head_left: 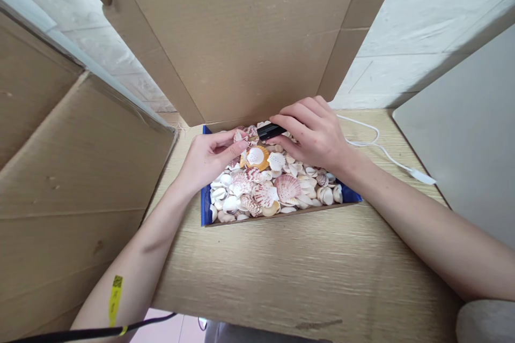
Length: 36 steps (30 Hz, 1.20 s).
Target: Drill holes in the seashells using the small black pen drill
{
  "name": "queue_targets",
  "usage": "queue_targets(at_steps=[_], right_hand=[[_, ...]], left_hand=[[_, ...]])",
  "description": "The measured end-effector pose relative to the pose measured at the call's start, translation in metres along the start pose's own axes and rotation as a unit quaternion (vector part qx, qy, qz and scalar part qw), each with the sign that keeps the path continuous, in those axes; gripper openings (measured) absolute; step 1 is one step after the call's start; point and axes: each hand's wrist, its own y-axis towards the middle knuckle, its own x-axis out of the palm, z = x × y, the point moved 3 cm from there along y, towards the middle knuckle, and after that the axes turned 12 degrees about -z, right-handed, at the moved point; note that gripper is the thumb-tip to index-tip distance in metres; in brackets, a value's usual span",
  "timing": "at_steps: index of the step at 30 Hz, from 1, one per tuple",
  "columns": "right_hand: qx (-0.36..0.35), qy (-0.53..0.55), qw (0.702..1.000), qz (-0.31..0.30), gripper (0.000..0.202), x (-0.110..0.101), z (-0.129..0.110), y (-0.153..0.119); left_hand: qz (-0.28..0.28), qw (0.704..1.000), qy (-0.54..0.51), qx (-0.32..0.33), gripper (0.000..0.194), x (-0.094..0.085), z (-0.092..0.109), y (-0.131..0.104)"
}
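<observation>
My left hand [209, 155] pinches a small reddish-white seashell [238, 137] between thumb and fingers over the far left part of a shallow box. My right hand [311, 131] grips a short black stick-like tool [270, 131], its end pointing left toward that shell; I cannot make out its exact kind. Many seashells fill the blue-sided box [206, 206]. Among them, an orange-rimmed scallop shell [262, 157] and a white scallop shell [276, 161] carry small dark dots. Closer to me lies a pink scallop shell [288, 187].
A tall cardboard panel [249, 37] stands behind the box, and a cardboard box [80, 193] rises at the left. On the wooden table [281, 268], a white cable [386, 153] runs at the right, beside a grey panel [470, 112]. A black cord [148, 321] crosses below my left forearm.
</observation>
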Motion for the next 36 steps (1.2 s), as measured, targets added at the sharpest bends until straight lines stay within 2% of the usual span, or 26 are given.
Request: queue_targets(at_steps=[6,13,21,26,36], right_hand=[[0.009,0.028,1.000,0.006,0.027,0.0000,0.0006,-0.0021],[0.011,0.011,1.000,0.013,0.027,0.0005,0.0009,-0.0016],[0.031,0.043,0.997,-0.059,0.039,0.0072,0.0034,-0.0010],[0.025,0.049,0.994,-0.092,0.047,0.0082,0.0023,-0.0013],[0.012,0.044,0.995,-0.092,0.046,0.0084,-0.0035,-0.0023]], left_hand=[[0.010,1.000,0.002,-0.004,0.039,-0.0014,-0.0023,-0.0002],[0.004,1.000,0.000,0.001,0.038,-0.0012,-0.0014,0.0001],[0.027,1.000,0.004,-0.003,0.040,-0.0017,0.0009,-0.0002],[0.013,1.000,0.010,0.011,0.044,-0.0018,-0.0008,0.0010],[0.016,0.999,0.018,0.035,0.039,0.0000,-0.0002,0.0012]])
